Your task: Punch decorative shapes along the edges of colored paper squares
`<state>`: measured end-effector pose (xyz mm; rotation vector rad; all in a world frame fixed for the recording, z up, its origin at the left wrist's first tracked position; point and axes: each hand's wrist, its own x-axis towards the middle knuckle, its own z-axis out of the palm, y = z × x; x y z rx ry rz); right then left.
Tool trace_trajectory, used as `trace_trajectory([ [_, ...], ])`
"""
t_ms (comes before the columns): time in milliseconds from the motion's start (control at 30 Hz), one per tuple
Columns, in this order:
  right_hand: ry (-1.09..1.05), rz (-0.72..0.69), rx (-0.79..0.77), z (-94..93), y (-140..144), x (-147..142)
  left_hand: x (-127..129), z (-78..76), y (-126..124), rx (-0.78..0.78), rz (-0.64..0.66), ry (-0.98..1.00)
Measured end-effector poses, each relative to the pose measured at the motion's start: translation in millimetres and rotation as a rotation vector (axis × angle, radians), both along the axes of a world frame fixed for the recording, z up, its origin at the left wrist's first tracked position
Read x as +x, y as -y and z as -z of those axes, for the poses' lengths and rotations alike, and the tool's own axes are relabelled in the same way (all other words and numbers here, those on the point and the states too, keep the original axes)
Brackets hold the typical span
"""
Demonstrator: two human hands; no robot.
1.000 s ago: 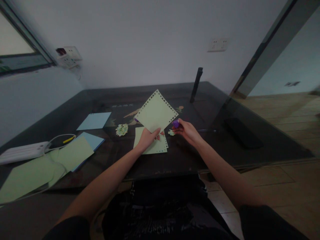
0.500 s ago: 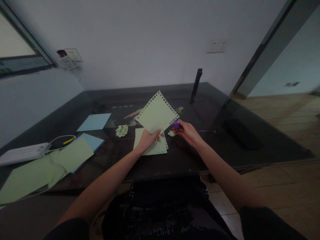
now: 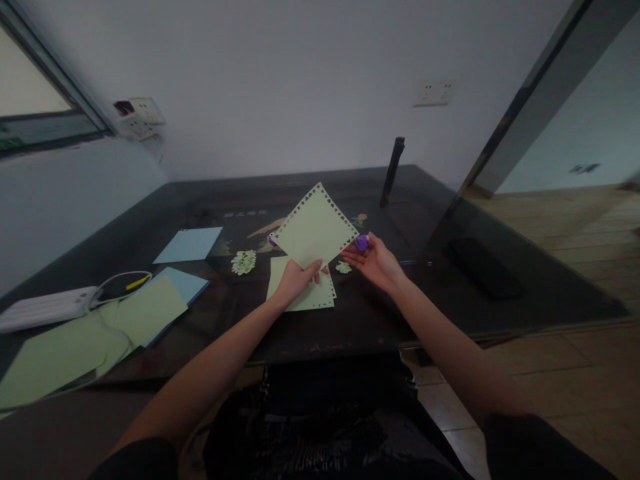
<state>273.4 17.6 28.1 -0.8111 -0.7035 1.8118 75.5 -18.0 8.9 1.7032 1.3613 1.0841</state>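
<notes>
My left hand [image 3: 299,280] pinches the bottom corner of a pale green sheet of paper [image 3: 316,227], which stands up like a diamond. Small punched holes line its two upper edges, and some show near the right corner. At that right corner my right hand [image 3: 376,261] holds a small purple craft punch [image 3: 362,243] between thumb and fingers. Whether the punch touches the paper I cannot tell. More pale green sheets [image 3: 305,303] with holed edges lie beneath my left hand. Close by are a pile of small green cut-outs [image 3: 243,263] and a smaller one [image 3: 343,267].
Blue paper [image 3: 189,244] and green sheets [image 3: 60,347] lie on the left of the dark table [image 3: 300,340], beside a white power strip [image 3: 47,308] with a looping cable. Behind the held sheet a second purple item [image 3: 272,239] shows partly. A black post [image 3: 393,172] rises at the back.
My right hand and the purple punch have shifted slightly up and right, and the fingers have straightened a little. The left hand and the held sheet have hardly moved.
</notes>
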Motion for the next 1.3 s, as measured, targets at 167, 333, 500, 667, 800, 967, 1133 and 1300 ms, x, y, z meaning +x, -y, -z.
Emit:
trace_trajectory([
  [167,0.05,0.027,0.032,2.1,0,-1,0,-0.1,0,-0.011,-0.008,0.005],
  [333,0.208,0.047,0.154,7.6,-1,-1,-1,4.0,-2,-0.013,-0.004,0.031],
  [500,0.579,0.131,0.471,13.4,-3,5,-1,1.9,-1,-0.008,-0.019,0.036],
  [667,1.134,0.122,0.739,20.4,-7,12,1,-3.0,1,0.001,-0.038,0.015],
  [800,1.174,0.09,0.739,24.2,-9,12,1,-5.0,2,0.008,-0.03,0.003],
  [967,1.117,0.098,0.705,25.6,-10,12,0,-4.9,2,0.004,-0.015,-0.004],
  [1133,1.08,0.146,0.715,22.0,-8,13,3,-8.6,4,-0.016,-0.025,0.03],
  [1300,1.036,0.156,0.725,16.2,-5,12,4,-13.4,7,-0.021,-0.033,0.04],
])
